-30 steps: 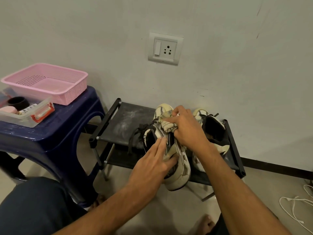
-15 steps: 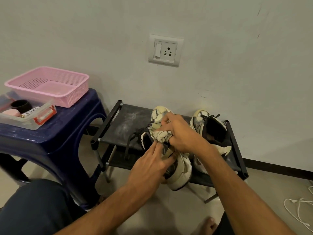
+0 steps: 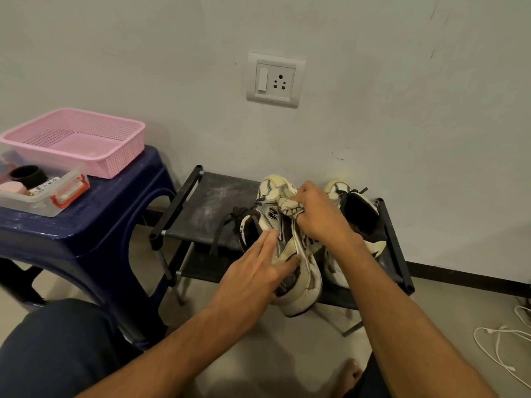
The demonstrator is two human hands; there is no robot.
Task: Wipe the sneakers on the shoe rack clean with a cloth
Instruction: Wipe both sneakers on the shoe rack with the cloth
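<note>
On the black shoe rack (image 3: 201, 214), the left hand (image 3: 253, 278) clamps the near sneaker's (image 3: 298, 285) heel steady, while the right hand (image 3: 319, 216), fingers closed around the bunched cloth (image 3: 288, 206), presses it on the sneaker's side.

A pink basket (image 3: 77, 139) and clear box (image 3: 43, 193) sit on a blue stool (image 3: 94, 225); a wall socket (image 3: 275, 79) above.

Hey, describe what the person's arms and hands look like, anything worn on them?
Both forearms are bare right up to the frame edge: no sleeves show. The left hand and right hand wear no gloves, and no rings, watch or bands show on the wrists or fingers.
</note>
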